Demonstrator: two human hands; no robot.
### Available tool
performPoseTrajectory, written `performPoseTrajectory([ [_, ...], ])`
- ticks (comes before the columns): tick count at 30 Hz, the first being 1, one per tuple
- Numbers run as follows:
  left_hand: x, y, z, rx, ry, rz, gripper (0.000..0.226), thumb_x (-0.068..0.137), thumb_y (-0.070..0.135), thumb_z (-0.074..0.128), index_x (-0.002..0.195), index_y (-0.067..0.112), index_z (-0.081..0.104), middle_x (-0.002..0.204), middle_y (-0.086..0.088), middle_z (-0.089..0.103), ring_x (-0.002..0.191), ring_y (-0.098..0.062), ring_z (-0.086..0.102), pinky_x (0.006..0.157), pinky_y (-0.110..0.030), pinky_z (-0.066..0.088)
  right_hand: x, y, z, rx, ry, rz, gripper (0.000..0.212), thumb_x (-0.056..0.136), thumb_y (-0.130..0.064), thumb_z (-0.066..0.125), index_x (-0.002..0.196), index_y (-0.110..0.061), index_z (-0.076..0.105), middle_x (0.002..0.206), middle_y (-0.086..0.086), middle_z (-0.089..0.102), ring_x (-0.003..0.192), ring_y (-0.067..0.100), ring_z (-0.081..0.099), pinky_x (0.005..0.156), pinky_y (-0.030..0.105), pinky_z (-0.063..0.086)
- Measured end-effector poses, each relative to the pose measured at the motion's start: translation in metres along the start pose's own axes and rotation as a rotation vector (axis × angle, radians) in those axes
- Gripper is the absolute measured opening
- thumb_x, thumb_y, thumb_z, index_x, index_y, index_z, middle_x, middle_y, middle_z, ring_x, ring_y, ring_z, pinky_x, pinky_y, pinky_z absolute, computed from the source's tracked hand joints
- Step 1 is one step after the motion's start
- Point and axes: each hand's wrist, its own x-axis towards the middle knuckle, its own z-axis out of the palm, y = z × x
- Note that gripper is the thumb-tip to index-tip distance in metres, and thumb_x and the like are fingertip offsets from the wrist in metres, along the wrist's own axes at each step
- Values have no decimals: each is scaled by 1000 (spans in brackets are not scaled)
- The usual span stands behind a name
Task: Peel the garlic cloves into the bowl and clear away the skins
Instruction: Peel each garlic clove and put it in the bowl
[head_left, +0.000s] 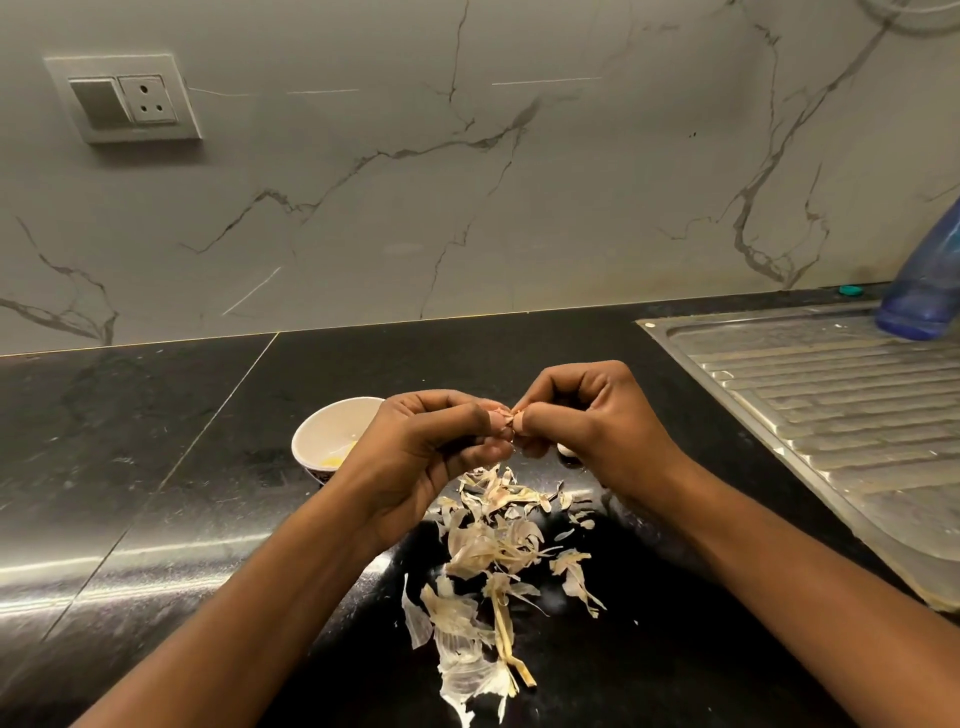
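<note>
My left hand (421, 452) and my right hand (587, 421) meet above the black counter, fingertips pinched together on one pinkish garlic clove (506, 418). Most of the clove is hidden by my fingers. A small white bowl (322, 434) stands just left of my left hand, partly covered by it, with a yellowish peeled clove (340, 457) inside. A loose pile of dry garlic skins (493, 561) lies on the counter below my hands, stretching toward me. Something small and white (567, 450) peeks out under my right hand.
A steel sink drainboard (831, 395) takes up the right side of the black counter (156, 467). A blue plastic bottle (924, 291) stands at its far corner, a small teal cap (851, 291) beside it. The marble wall carries a switch and socket plate (124, 98).
</note>
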Motion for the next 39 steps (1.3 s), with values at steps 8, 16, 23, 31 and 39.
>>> performPoseTrajectory([
  [8, 1, 5, -5, -38, -49, -6, 15, 74, -1, 74, 87, 0, 81, 94, -24, 75, 72, -22, 74, 65, -23, 64, 3, -1, 0, 172, -26, 131, 12, 94, 3, 68, 87, 1, 77, 81, 19, 75, 67, 23, 69, 63, 28, 59],
  [16, 2, 6, -7, 62, -14, 55, 17, 74, 0, 76, 90, -1, 80, 102, -24, 77, 79, -24, 76, 66, -24, 63, 5, 0, -5, 98, -23, 114, 10, 95, -1, 71, 89, -2, 78, 83, 16, 77, 71, 22, 72, 66, 29, 61],
  [23, 2, 12, -13, 141, 32, 144, 25, 66, -3, 81, 90, -1, 79, 92, -24, 77, 79, -28, 77, 68, -27, 63, 9, 1, -15, 74, 42, 83, 11, 97, 0, 68, 91, 0, 78, 82, 18, 77, 71, 23, 72, 68, 29, 60],
  [31, -2, 38, -36, 572, 147, 324, 26, 74, 3, 87, 99, 2, 79, 89, -15, 80, 76, -23, 77, 66, -24, 62, 9, 5, -22, -265, -106, 63, 11, 99, -15, 73, 93, -9, 81, 83, 7, 79, 76, 22, 76, 67, 31, 62],
  [39, 6, 56, -83, 893, 401, 171, 17, 73, 0, 92, 82, 10, 82, 74, -3, 79, 63, -16, 73, 54, -23, 54, 4, 10, -12, -519, -234, -44, 8, 95, -28, 78, 88, -27, 82, 80, -10, 78, 73, 11, 74, 68, 26, 60],
])
